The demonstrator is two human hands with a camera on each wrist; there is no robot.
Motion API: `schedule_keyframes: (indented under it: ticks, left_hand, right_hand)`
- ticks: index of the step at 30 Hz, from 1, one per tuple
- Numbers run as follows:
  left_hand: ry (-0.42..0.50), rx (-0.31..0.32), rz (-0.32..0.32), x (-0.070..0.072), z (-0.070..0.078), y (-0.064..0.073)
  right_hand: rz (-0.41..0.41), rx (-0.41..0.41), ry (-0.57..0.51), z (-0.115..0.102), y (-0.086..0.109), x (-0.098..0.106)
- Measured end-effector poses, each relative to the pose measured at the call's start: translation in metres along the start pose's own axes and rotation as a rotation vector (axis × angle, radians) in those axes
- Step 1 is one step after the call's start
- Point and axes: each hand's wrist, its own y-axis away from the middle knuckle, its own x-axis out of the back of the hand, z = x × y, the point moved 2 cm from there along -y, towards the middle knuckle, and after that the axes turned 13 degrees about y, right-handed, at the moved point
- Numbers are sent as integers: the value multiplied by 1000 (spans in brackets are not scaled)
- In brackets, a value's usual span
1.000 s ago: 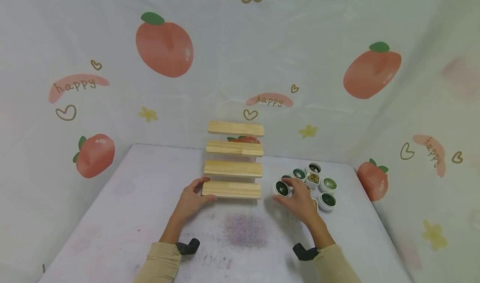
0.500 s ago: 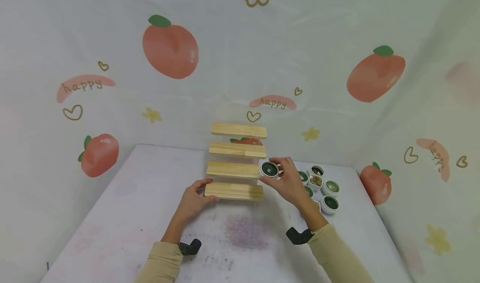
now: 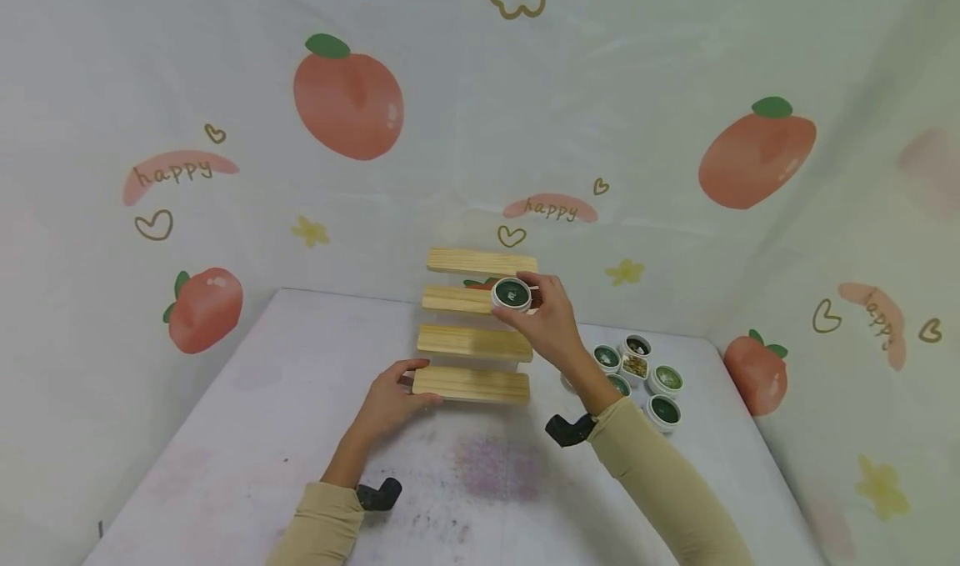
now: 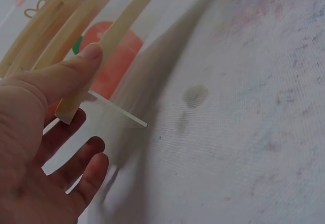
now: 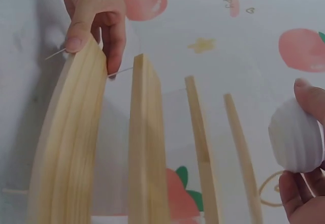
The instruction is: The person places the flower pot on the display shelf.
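Note:
My right hand [image 3: 553,323] holds a small round white jar [image 3: 512,294] with a dark green top, its thumb and fingers at the sides. In the head view the jar overlaps the second board from the top of a tiered wooden rack [image 3: 471,384]. From the right wrist, the jar's ribbed white underside [image 5: 294,137] shows to the right of the top board [image 5: 241,148]. My left hand [image 3: 390,401] pinches the left end of the lowest board. In the left wrist view, the thumb [image 4: 76,71] lies on one face of that board and a finger behind it.
Several similar white jars [image 3: 665,412] with green tops, and a squarish white container [image 3: 634,367] of brownish bits, stand on the table's right side. A printed cloth [image 3: 450,91] hangs close behind the rack. Clear side supports [image 4: 122,109] join the boards.
My right hand has lifted the jar from beside the group at right, carrying it up and left to the rack's upper boards. The left hand keeps its grip on the lowest board.

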Motion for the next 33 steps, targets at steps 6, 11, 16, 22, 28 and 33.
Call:
schedule_keyframes:
  ticks: [6, 11, 16, 22, 28, 33]
  left_hand:
    - [11, 4, 1, 3, 1, 1]
    - [30, -15, 13, 6, 3, 4]
    - [60, -15, 16, 7, 1, 3]
    - [114, 17, 6, 6, 0, 2]
    - [143, 28, -1, 5, 2, 2]
    - [151, 23, 1, 4, 1, 1]
  right_hand:
    - [-27, -39, -57, -4, -22, -15]
    - [-39, -30, -96, -7, -40, -29]
    - [-63, -17, -139, -14, -53, -42]
    - [-56, -97, -181, -20, -66, -54]
    - [-62, -138, -200, -23, -81, -66]
    - [-23, -138, -199, -23, -93, -76]
